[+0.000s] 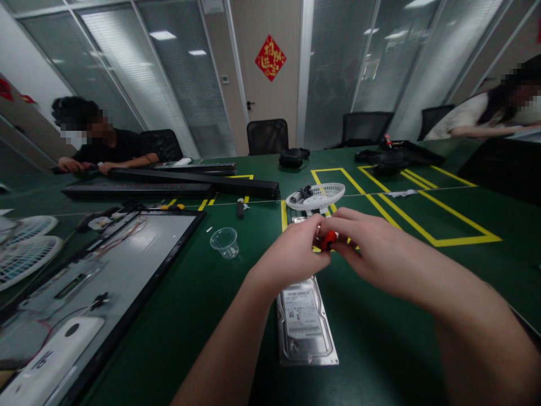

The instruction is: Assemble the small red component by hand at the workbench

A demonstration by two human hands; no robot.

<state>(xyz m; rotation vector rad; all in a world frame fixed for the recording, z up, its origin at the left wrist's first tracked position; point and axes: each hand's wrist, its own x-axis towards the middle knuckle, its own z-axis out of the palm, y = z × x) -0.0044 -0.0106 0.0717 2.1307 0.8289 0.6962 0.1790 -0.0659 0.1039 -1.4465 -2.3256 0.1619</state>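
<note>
My left hand (298, 245) and my right hand (372, 251) meet above the table, fingers pinched together. Between them shows a small red object with a black end (328, 241), like a screwdriver handle; most of it is hidden. The right fingers and thumb close round it. What the left fingers pinch is hidden. Below the hands a silver hard drive (302, 321) with a white label lies flat on the green table. Behind the hands, another metal piece shows in part beside a white round basket (321, 196) that holds small dark parts.
A clear plastic cup (225, 242) stands left of my hands. Further left lies a large opened panel (114, 270) with a white device (54, 355) on it. Long black bars (190, 183) lie behind. Two other people sit across the table, at left and right.
</note>
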